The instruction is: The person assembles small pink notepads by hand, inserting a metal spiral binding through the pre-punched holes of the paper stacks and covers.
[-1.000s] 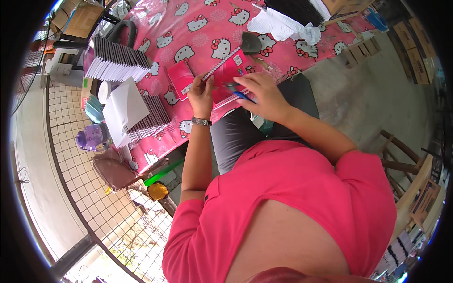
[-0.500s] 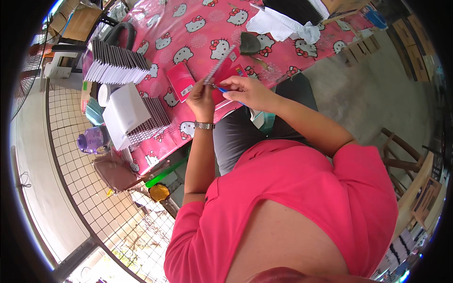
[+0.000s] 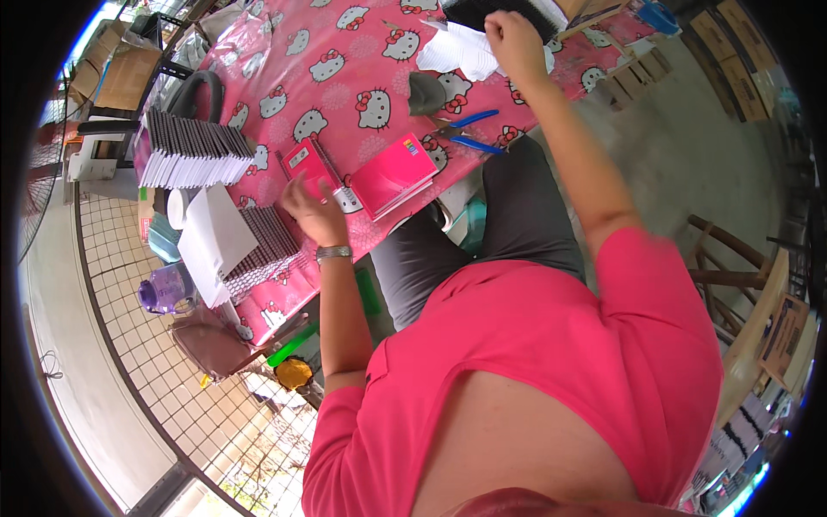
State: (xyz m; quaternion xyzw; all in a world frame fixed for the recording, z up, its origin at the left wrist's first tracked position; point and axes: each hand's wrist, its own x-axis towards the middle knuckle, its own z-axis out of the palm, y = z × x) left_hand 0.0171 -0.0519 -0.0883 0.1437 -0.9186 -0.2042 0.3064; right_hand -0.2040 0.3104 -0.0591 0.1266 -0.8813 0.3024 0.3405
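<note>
Left grip (image 3: 315, 214) over red notebook (image 3: 308, 161), contact unclear.

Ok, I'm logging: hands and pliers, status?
Left hand open by small notebook; right hand by black stack, grip unclear. Pliers unheld on table, near edge.

Purple bottle (image 3: 168, 291) near a brown bag (image 3: 209, 346), cardboard boxes (image 3: 744, 84) at upper right, wooden stool (image 3: 730, 278)

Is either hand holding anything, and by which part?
Cannot be told: the right hand is at the black stack, the left hand by a pink notebook; no clear grip shows.
</note>
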